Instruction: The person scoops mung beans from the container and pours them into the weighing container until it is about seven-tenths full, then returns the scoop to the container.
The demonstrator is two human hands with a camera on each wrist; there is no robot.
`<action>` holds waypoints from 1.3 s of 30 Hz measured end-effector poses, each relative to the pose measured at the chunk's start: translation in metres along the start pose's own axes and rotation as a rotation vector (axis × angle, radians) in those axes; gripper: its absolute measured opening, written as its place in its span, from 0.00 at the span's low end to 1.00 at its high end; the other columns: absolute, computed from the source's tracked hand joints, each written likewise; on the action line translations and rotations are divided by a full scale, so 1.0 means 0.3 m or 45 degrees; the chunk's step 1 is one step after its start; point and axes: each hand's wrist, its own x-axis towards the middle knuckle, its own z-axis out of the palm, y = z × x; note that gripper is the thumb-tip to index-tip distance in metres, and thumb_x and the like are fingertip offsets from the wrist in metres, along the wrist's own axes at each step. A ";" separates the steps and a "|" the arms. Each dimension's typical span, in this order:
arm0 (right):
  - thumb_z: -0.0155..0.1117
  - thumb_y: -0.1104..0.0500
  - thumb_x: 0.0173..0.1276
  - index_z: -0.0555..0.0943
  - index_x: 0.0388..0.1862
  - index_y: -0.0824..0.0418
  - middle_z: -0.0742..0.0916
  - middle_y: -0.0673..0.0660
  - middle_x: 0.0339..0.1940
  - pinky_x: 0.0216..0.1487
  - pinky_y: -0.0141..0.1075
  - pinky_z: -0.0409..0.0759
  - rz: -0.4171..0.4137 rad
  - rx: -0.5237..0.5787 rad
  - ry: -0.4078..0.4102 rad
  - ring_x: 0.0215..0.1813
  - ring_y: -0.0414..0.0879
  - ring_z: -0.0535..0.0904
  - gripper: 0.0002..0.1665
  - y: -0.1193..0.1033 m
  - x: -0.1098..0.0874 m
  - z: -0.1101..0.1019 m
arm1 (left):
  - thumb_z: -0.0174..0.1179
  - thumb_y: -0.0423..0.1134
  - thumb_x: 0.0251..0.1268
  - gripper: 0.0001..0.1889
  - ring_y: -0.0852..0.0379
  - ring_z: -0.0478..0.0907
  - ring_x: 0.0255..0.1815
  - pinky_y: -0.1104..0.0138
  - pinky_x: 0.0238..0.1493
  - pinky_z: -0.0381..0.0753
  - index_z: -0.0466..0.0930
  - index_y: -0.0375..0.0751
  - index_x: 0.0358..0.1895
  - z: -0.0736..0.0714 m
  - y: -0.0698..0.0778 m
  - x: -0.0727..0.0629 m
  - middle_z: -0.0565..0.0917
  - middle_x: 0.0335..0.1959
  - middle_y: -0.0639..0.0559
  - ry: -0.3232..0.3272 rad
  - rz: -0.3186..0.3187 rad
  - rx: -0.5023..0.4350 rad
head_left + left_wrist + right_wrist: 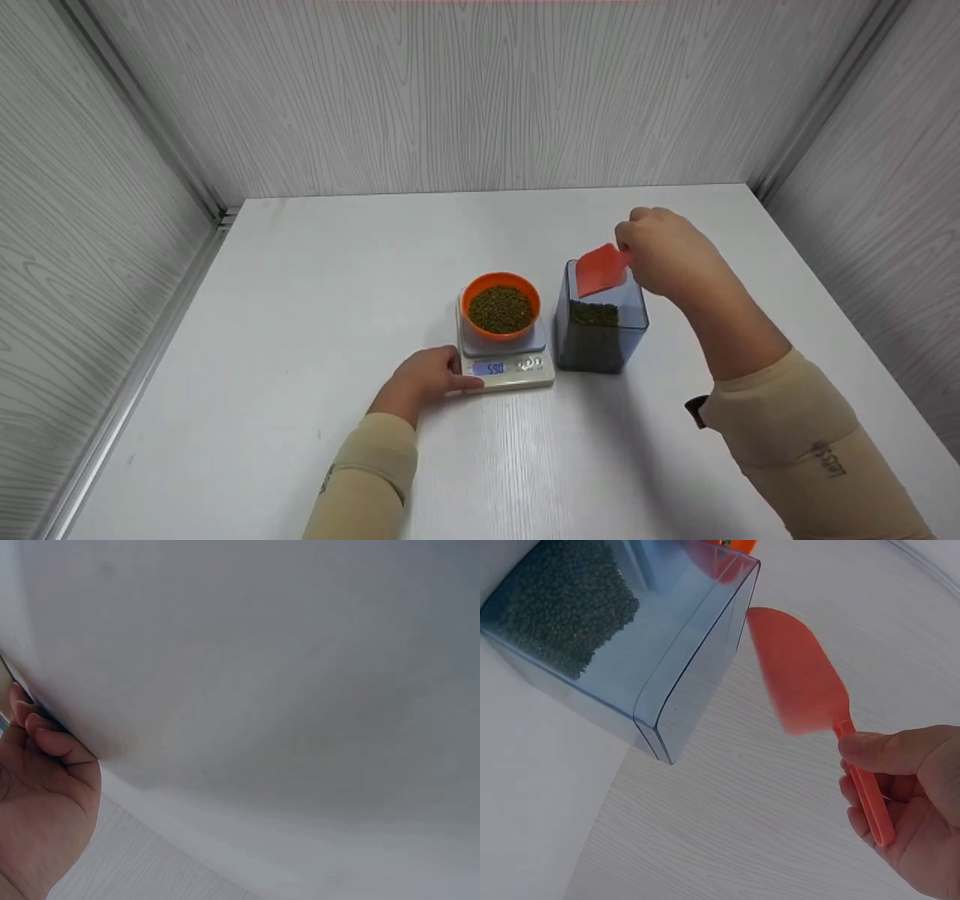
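Observation:
My right hand (667,251) grips the handle of a small red scoop (601,270) above a clear bluish plastic container (634,304). In the right wrist view no beans show on the scoop's blade (799,675). Small green beans (562,607), which look like mung beans, lie inside the container. To its left, an orange bowl (501,279) with the same kind of beans rests on a white kitchen scale (517,381). The display reads 590; any decimal point is too small to tell. My left hand (431,375) holds the scale's front left corner, its thumb along the front edge.
Everything stands on a white table (315,300). Pale wood-grain panels (480,97) rise behind it and on both sides. The container is close beside the scale's right side.

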 end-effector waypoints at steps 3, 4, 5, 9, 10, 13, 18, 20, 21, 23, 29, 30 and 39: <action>0.59 0.77 0.48 0.80 0.33 0.69 0.78 0.62 0.30 0.38 0.45 0.74 -0.006 -0.084 -0.015 0.35 0.56 0.74 0.12 0.000 -0.005 0.012 | 0.66 0.62 0.42 0.23 0.56 0.69 0.31 0.63 0.33 0.65 0.71 0.48 0.28 0.003 -0.004 0.001 0.72 0.24 0.54 0.006 -0.009 -0.009; 0.60 0.77 0.47 0.80 0.33 0.69 0.78 0.63 0.30 0.38 0.45 0.75 -0.018 -0.119 -0.017 0.35 0.56 0.74 0.13 -0.003 -0.005 0.022 | 0.66 0.62 0.42 0.23 0.56 0.69 0.31 0.63 0.33 0.65 0.71 0.48 0.28 0.004 -0.006 0.002 0.72 0.23 0.54 0.008 -0.012 -0.014; 0.62 0.76 0.46 0.80 0.33 0.69 0.79 0.63 0.30 0.38 0.45 0.75 -0.037 -0.163 -0.019 0.34 0.56 0.74 0.13 -0.006 -0.004 0.036 | 0.66 0.62 0.42 0.23 0.56 0.69 0.31 0.63 0.33 0.65 0.71 0.48 0.28 0.005 -0.007 0.002 0.72 0.23 0.55 0.011 -0.016 -0.017; 0.69 0.71 0.43 0.81 0.34 0.68 0.79 0.63 0.31 0.39 0.45 0.75 -0.109 -0.372 -0.047 0.35 0.56 0.75 0.15 -0.028 0.005 0.109 | 0.67 0.62 0.42 0.23 0.56 0.69 0.31 0.63 0.33 0.65 0.71 0.48 0.28 0.007 -0.011 0.004 0.72 0.23 0.55 0.012 -0.016 -0.025; 0.71 0.68 0.44 0.81 0.34 0.67 0.79 0.63 0.31 0.39 0.45 0.74 -0.119 -0.415 -0.059 0.36 0.56 0.75 0.14 -0.035 0.007 0.128 | 0.66 0.62 0.42 0.23 0.56 0.69 0.31 0.63 0.33 0.65 0.71 0.48 0.28 0.007 -0.012 0.004 0.72 0.23 0.54 0.012 -0.014 -0.023; 0.70 0.65 0.50 0.82 0.32 0.66 0.79 0.61 0.31 0.40 0.43 0.73 -0.142 -0.524 -0.074 0.37 0.54 0.74 0.09 -0.053 0.014 0.184 | 0.66 0.62 0.42 0.24 0.56 0.69 0.31 0.63 0.33 0.65 0.71 0.48 0.28 0.007 -0.013 0.004 0.72 0.24 0.54 0.010 -0.009 -0.010; 0.65 0.68 0.55 0.83 0.29 0.65 0.79 0.60 0.30 0.41 0.41 0.73 -0.143 -0.608 -0.092 0.37 0.52 0.74 0.02 -0.068 0.027 0.247 | 0.65 0.63 0.42 0.24 0.55 0.69 0.32 0.63 0.34 0.65 0.71 0.48 0.29 0.006 -0.011 0.002 0.72 0.25 0.54 0.011 -0.010 0.003; 0.64 0.69 0.56 0.83 0.30 0.65 0.79 0.60 0.31 0.42 0.40 0.73 -0.140 -0.626 -0.115 0.38 0.52 0.74 0.03 -0.066 0.034 0.264 | 0.66 0.63 0.42 0.24 0.55 0.69 0.32 0.63 0.35 0.65 0.71 0.48 0.30 0.006 -0.009 0.001 0.73 0.25 0.54 0.011 -0.012 -0.001; 0.64 0.69 0.56 0.83 0.30 0.65 0.79 0.60 0.31 0.43 0.41 0.73 -0.140 -0.628 -0.124 0.38 0.52 0.74 0.03 -0.064 0.038 0.270 | 0.66 0.63 0.42 0.24 0.55 0.69 0.32 0.63 0.35 0.65 0.71 0.48 0.30 0.006 -0.008 0.001 0.73 0.25 0.54 0.012 -0.014 -0.001; 0.64 0.69 0.56 0.83 0.30 0.65 0.80 0.60 0.32 0.44 0.41 0.73 -0.140 -0.625 -0.135 0.39 0.52 0.74 0.03 -0.057 0.044 0.283 | 0.66 0.63 0.42 0.24 0.55 0.69 0.32 0.63 0.35 0.65 0.71 0.48 0.30 0.007 -0.007 0.000 0.73 0.25 0.54 0.011 -0.018 -0.005; 0.63 0.67 0.58 0.83 0.33 0.65 0.81 0.60 0.35 0.45 0.42 0.73 -0.132 -0.565 -0.144 0.40 0.53 0.74 0.04 -0.026 0.059 0.317 | 0.65 0.64 0.41 0.25 0.54 0.69 0.34 0.62 0.36 0.66 0.71 0.48 0.30 0.006 -0.005 0.000 0.73 0.26 0.54 -0.009 -0.031 -0.001; 0.63 0.67 0.58 0.83 0.33 0.65 0.80 0.60 0.35 0.45 0.42 0.73 -0.137 -0.555 -0.149 0.41 0.53 0.74 0.04 -0.020 0.061 0.321 | 0.65 0.64 0.41 0.25 0.54 0.69 0.34 0.62 0.36 0.66 0.71 0.48 0.30 0.006 -0.003 -0.001 0.73 0.26 0.54 -0.011 -0.030 -0.001; 0.72 0.67 0.45 0.81 0.39 0.64 0.80 0.61 0.40 0.53 0.43 0.70 -0.218 -0.399 -0.218 0.45 0.54 0.73 0.19 0.047 0.063 0.334 | 0.66 0.63 0.42 0.24 0.55 0.69 0.34 0.62 0.37 0.65 0.71 0.49 0.30 0.007 0.014 -0.009 0.73 0.25 0.55 -0.010 -0.008 -0.005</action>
